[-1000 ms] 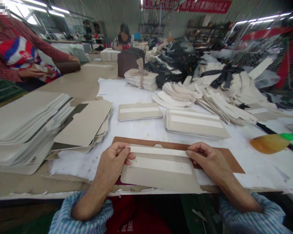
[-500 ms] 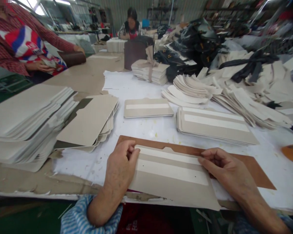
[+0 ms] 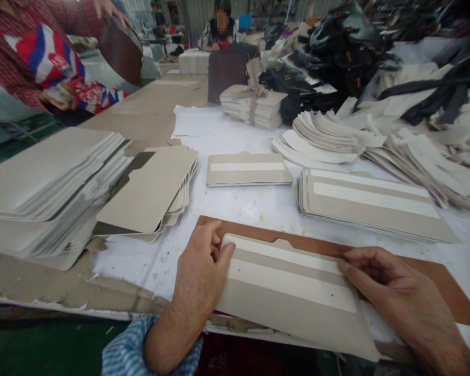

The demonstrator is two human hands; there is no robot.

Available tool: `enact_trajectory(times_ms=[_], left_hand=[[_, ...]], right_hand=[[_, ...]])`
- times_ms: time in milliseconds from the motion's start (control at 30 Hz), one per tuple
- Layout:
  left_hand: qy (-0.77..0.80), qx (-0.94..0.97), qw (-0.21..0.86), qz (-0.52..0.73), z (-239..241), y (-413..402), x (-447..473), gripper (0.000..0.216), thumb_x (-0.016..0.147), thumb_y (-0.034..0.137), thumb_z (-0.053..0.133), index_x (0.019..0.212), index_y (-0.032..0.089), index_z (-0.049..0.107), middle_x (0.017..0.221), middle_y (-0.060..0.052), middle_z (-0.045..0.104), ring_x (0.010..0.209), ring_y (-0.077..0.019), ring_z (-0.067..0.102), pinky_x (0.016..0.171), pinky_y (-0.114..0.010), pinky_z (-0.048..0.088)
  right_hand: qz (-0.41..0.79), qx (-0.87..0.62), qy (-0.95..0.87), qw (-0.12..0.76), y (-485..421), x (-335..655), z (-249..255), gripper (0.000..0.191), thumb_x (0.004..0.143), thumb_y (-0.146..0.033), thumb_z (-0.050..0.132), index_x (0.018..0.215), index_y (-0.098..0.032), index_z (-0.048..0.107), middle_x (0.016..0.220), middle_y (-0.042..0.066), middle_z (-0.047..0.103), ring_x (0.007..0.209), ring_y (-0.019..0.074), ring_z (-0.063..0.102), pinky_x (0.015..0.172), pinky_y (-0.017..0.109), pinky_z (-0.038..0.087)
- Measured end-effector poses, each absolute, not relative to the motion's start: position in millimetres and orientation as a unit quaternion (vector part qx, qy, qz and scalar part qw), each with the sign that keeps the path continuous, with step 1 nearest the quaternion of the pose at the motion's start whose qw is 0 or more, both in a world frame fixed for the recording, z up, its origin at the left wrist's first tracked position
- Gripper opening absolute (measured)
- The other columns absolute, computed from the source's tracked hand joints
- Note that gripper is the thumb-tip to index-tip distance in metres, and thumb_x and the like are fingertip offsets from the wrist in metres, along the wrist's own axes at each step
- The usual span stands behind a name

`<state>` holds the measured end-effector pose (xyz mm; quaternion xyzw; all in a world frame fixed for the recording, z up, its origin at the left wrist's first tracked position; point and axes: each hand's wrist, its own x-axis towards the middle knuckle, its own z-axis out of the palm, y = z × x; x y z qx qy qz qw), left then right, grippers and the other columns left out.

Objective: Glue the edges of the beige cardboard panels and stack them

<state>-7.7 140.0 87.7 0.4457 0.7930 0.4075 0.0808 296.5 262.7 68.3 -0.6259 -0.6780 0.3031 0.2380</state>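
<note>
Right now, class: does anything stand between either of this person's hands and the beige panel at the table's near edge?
Nothing visible does: the left hand and the right hand grip the panel at its far corners. The brown board shows beyond the panel's far edge, not between.

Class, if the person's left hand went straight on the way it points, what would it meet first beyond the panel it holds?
The left hand overlaps the brown sheet in view; next in line is probably the small beige stack with one white strip, though depth is hard to judge.
</note>
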Motion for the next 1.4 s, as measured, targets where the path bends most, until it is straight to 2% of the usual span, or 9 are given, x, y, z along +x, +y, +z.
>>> enact_trajectory(times_ms=[200,367,467,633,800,1000,1400], left_hand=[[0.790,0.462,0.073,0.398,87,139,-8,0.036,0.083,0.020,0.070,0.118,0.019,0.067,0.086,0.003,0.063,0.071,-0.0152,0.061,0.074,-0.033,0.054],[0.786,0.471,0.067,0.394,86,138,-8,0.035,0.083,0.018,0.071,0.118,0.019,0.066,0.086,0.003,0.062,0.071,-0.0148,0.061,0.073,-0.031,0.054],[0.786,0.477,0.055,0.389,86,139,-8,0.033,0.083,0.017,0.070,0.116,0.020,0.068,0.087,0.003,0.063,0.071,-0.0147,0.061,0.072,-0.030,0.053],[0.778,0.510,0.061,0.362,88,138,-9,0.014,0.091,0.025,0.063,0.100,0.024,0.074,0.090,0.000,0.066,0.077,-0.0161,0.065,0.075,-0.031,0.053],[0.778,0.523,0.053,0.344,88,137,-13,0.024,0.094,0.039,0.057,0.096,0.027,0.078,0.092,-0.001,0.069,0.083,-0.0188,0.068,0.077,-0.033,0.053],[0.783,0.530,0.030,0.323,87,140,-18,0.031,0.094,0.047,0.054,0.095,0.027,0.078,0.093,0.000,0.070,0.083,-0.0201,0.069,0.076,-0.035,0.051],[0.786,0.530,0.030,0.317,87,139,-18,0.030,0.093,0.049,0.054,0.093,0.029,0.077,0.092,0.001,0.071,0.083,-0.0201,0.070,0.074,-0.035,0.051]], right_hand=[[0.330,-0.658,-0.638,0.226,262,289,77,0.055,0.060,-0.072,0.072,0.088,-0.025,0.074,0.077,0.003,0.072,0.070,0.0236,0.065,0.069,0.038,0.051],[0.337,-0.664,-0.630,0.223,262,289,78,0.055,0.059,-0.072,0.071,0.089,-0.026,0.074,0.077,0.002,0.072,0.072,0.0243,0.066,0.069,0.039,0.050],[0.337,-0.660,-0.633,0.221,263,292,74,0.055,0.060,-0.072,0.071,0.090,-0.026,0.074,0.077,0.002,0.071,0.071,0.0239,0.065,0.068,0.039,0.050],[0.334,-0.644,-0.649,0.228,263,295,69,0.051,0.066,-0.069,0.074,0.094,-0.026,0.073,0.081,0.002,0.072,0.073,0.0230,0.065,0.069,0.038,0.049],[0.369,-0.603,-0.657,0.261,258,283,80,0.038,0.075,-0.057,0.072,0.092,-0.024,0.070,0.072,0.000,0.066,0.063,0.0185,0.060,0.058,0.032,0.045],[0.357,-0.580,-0.675,0.283,257,273,87,0.027,0.077,-0.047,0.068,0.088,-0.022,0.068,0.071,0.000,0.065,0.062,0.0174,0.058,0.057,0.031,0.046],[0.339,-0.571,-0.691,0.286,257,273,85,0.024,0.081,-0.045,0.067,0.088,-0.022,0.068,0.072,0.000,0.066,0.061,0.0164,0.059,0.056,0.030,0.046]])
